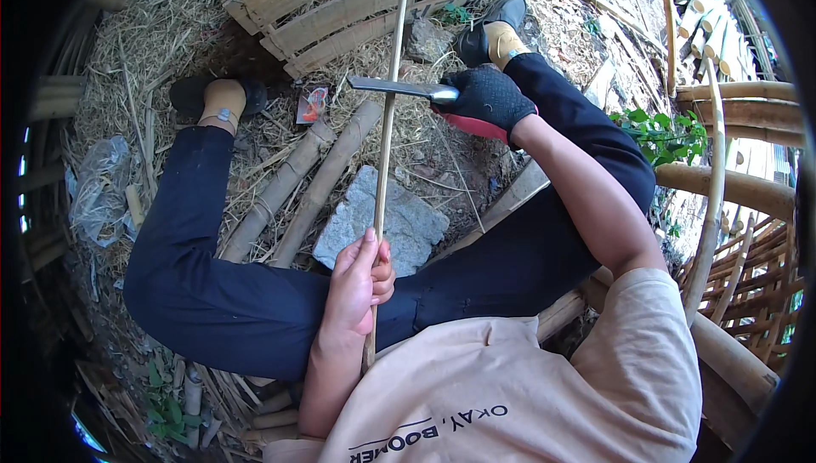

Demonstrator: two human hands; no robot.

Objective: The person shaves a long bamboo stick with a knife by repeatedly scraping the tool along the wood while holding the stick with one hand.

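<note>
A long, thin bamboo strip (384,153) runs upright through the middle of the view, from my lap past the slatted wood ahead. Bare and closed, my left hand (362,283) grips it near its lower end, thumb along the strip. My right hand (486,102), in a black and red glove, is closed around the handle of a knife (399,86). Its metal blade points left and lies across the strip, apparently touching it, well beyond my left hand. The handle is mostly hidden by the glove.
A grey stone block (408,221) lies between my legs, beside two bamboo poles (327,182). A wooden slatted panel (340,17) stands ahead. Clear plastic (102,191) lies at left. Bamboo rails (731,187) and a woven bamboo basket (756,284) are at right. Straw covers the ground.
</note>
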